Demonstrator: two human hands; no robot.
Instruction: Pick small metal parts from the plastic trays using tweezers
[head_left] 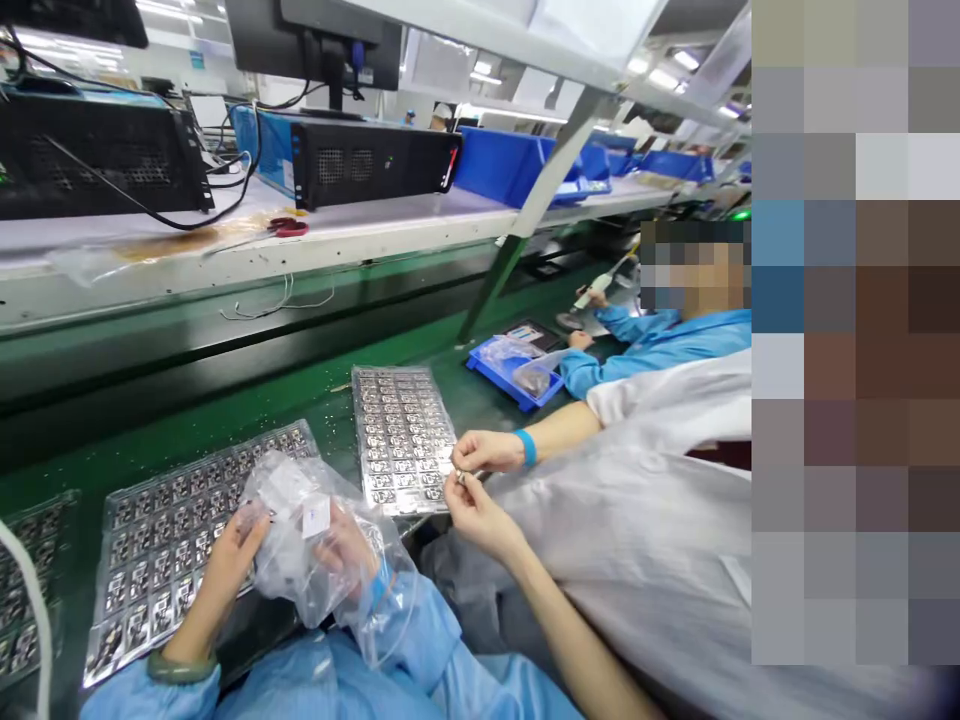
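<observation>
You've got both hands up together on a clear plastic bag (315, 530), right over the tray, and they're gripping it! Your left hand (225, 560), jade bangle (182, 666) at the wrist, pinches the bag's near edge, while your right hand (346, 550) sits behind the film, so its fingers are hard to make out. A small white label (316, 517) shows on the bag.

Right beneath you lies a clear blister tray (154, 565) packed with small metal parts, on the green counter (330, 415). A second tray (401, 438) lies just ahead, and a third (30, 570) is cut off at the left edge.

To your right, a co-worker in a white coat (660, 520) works close by, both hands (480, 480) together on a tiny metal piece (461, 479) beside that second tray. Farther along, a co-worker in a blue sleeve (645, 340) holds a white tool (604, 285) near a blue bin (510, 372).

Up on the shelf (322, 225), red-handled scissors (289, 227) lie by a black computer chassis (367, 150).
</observation>
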